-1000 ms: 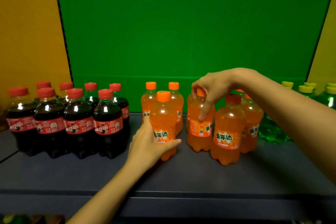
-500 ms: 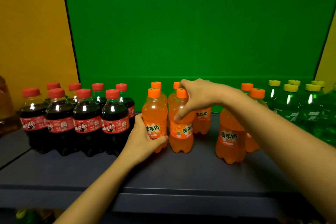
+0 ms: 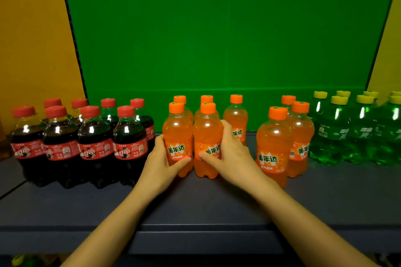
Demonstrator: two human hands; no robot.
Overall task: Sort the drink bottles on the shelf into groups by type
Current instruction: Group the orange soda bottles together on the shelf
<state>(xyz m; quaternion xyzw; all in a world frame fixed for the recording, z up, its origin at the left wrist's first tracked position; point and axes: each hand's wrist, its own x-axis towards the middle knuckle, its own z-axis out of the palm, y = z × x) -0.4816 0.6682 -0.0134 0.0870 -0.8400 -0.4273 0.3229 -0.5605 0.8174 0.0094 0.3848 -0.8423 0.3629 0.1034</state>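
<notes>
A dark grey shelf [image 3: 325,201] carries three kinds of bottle, all upright. At its left end stand the cola bottles [image 3: 95,143] with red caps, packed close in two rows. In the middle stand five orange soda bottles [image 3: 178,136], two in front and three behind, and just to their right, apart from them, three more orange bottles [image 3: 273,147]. At the right end stand green bottles [image 3: 355,132] with yellow caps.

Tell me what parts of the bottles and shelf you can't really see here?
All in the head view:
- Green bottles: the right edge cuts the group, so no full count.
- Back-row cola bottles: bodies hidden by the front row.
- Left hand fingers: behind its orange bottle.
- Under the shelf: dark, blurred shapes.
</notes>
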